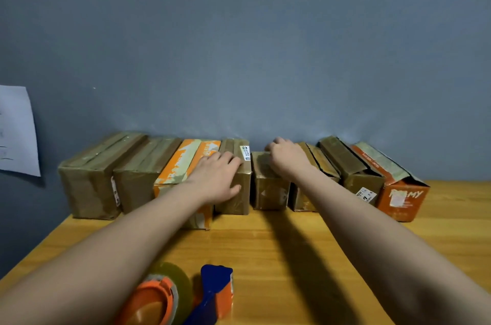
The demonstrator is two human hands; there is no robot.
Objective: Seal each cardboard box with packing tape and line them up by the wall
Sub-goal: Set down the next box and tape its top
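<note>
While both bare forearms reach forward over the wooden counter (292, 250), a row of eight cardboard boxes stands side by side against the blue-grey wall (265, 58). From the left come two large brown boxes (90, 178) and (143, 173), both wrapped in glossy tape, then an orange and white box (183, 162) that juts a little nearer the viewer than its neighbours. The left hand (216, 178) lies palm down across the top of that orange box and the brown box with a small white label (239, 165) just to its right, its fingers (231, 158) spread flat and loose, gripping nothing, with the thumb down the labelled box's front face. Next in the row sits a lower, smaller brown box (268, 189), and the right hand (288, 158) rests on its top with the fingers curled under at the far edge; whether they pinch anything there I cannot tell. Right of that hand stands a brown box with a torn, split top (316, 162), then a darker brown box (353, 165) bearing a printed label on its front, and last a red-orange box (398, 197) with white lettering, turned at an angle and with its top flaps standing partly raised. Near the bottom edge, on the counter between the arms, lies a blue and orange tape dispenser (212, 295) carrying a roll of clear tape (172, 287). A white sheet of paper (17, 130) hangs on the wall at far left.
</note>
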